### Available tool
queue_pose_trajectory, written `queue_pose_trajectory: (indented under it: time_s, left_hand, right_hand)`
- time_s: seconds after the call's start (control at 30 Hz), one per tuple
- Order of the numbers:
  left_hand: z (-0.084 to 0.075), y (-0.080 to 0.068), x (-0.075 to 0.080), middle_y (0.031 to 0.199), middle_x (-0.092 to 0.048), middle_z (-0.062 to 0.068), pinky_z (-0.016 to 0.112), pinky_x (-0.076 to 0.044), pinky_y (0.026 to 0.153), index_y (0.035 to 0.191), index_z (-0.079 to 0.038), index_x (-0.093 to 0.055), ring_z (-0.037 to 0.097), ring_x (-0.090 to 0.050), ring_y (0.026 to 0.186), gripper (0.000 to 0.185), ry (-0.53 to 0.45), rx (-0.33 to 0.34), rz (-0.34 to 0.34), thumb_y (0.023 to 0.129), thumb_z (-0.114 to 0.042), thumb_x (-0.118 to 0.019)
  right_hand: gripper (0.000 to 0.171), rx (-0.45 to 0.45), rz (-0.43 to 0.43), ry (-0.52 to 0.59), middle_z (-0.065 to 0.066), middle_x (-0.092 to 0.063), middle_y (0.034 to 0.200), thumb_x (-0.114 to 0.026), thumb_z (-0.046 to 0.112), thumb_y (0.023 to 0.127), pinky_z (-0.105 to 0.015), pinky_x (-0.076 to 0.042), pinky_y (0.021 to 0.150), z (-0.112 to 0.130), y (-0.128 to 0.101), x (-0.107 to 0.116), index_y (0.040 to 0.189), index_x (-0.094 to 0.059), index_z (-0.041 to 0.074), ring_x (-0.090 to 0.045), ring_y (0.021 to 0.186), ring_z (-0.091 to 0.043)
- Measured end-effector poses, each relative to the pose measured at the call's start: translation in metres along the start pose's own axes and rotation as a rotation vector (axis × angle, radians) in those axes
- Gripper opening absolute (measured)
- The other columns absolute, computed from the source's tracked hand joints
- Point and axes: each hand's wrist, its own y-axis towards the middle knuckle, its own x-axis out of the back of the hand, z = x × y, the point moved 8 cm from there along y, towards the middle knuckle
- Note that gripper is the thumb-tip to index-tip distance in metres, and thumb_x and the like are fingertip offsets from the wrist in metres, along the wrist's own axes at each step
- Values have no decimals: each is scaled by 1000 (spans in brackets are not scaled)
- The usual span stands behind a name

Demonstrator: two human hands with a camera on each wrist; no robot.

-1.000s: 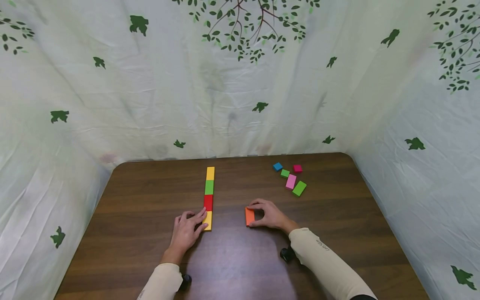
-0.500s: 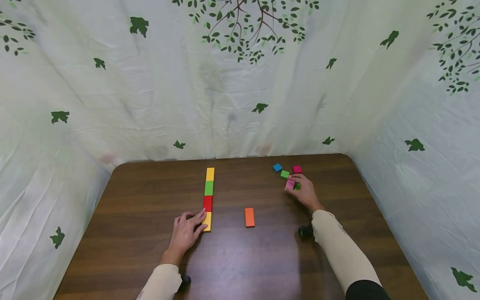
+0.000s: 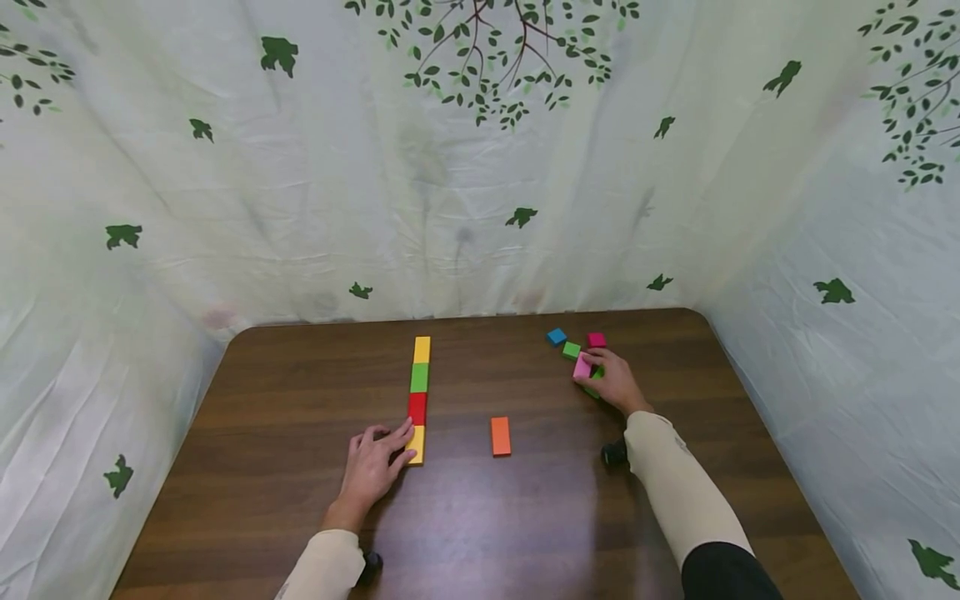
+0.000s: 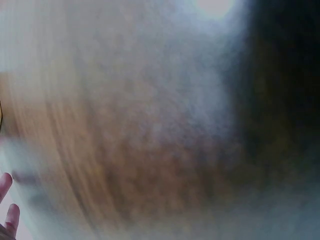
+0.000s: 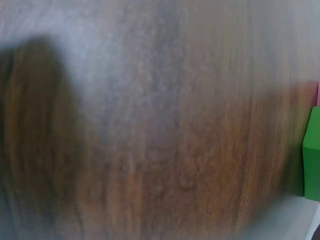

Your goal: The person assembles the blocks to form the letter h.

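A straight row of flat blocks (image 3: pixel 418 398) lies on the brown table (image 3: pixel 300 400): yellow, green, red, then yellow at the near end. My left hand (image 3: pixel 372 463) rests flat beside that near yellow block (image 3: pixel 416 444), fingertips touching it. An orange block (image 3: pixel 500 436) lies alone to the right of the row. My right hand (image 3: pixel 611 379) is at the back right, fingers curled on a pink block (image 3: pixel 582 367), with a long green block (image 3: pixel 594 389) mostly hidden beneath it. In the right wrist view a green block (image 5: pixel 312 155) shows at the right edge.
Small blue (image 3: pixel 557 336), green (image 3: pixel 571 350) and magenta (image 3: pixel 596 340) blocks sit just beyond my right hand. A leaf-printed white curtain (image 3: pixel 480 167) closes in the table at the back and on both sides. Both wrist views are blurred, showing mostly wood.
My right hand let go of the orange block, moved to the back right pile and took hold of the pink block. My left hand stayed at the row's near end.
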Motion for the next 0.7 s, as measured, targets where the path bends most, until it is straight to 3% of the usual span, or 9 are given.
queue_pose_trajectory:
  time_s: [0.3, 0.5, 0.7]
  left_hand:
    - [-2, -1, 1, 139, -53, 0, 53, -31, 95, 133, -14, -57, 33, -47, 116, 55, -11, -1, -17, 83, -31, -74]
    - [-1, -2, 1, 139, -52, 0, 53, -31, 95, 132, -15, -57, 33, -47, 116, 55, -14, 5, -15, 83, -32, -74]
    - [0, -1, 0, 141, -51, 0, 53, -31, 96, 134, -15, -56, 33, -46, 117, 56, -11, 12, 5, 84, -34, -73]
  right_hand:
    - [52, 33, 4, -41, -24, -53, 133, -74, 23, 86, -54, -36, 103, 11, -5, -1, 127, -60, -5, -46, 124, -43]
    - [46, 111, -1, -115, -24, -58, 124, -76, 23, 84, -53, -40, 98, 25, -11, -7, 116, -66, -8, -53, 114, -42]
    - [46, 137, 17, -144, -22, -58, 125, -77, 25, 83, -56, -28, 104, 36, -20, -16, 115, -67, -7, -49, 118, -40]
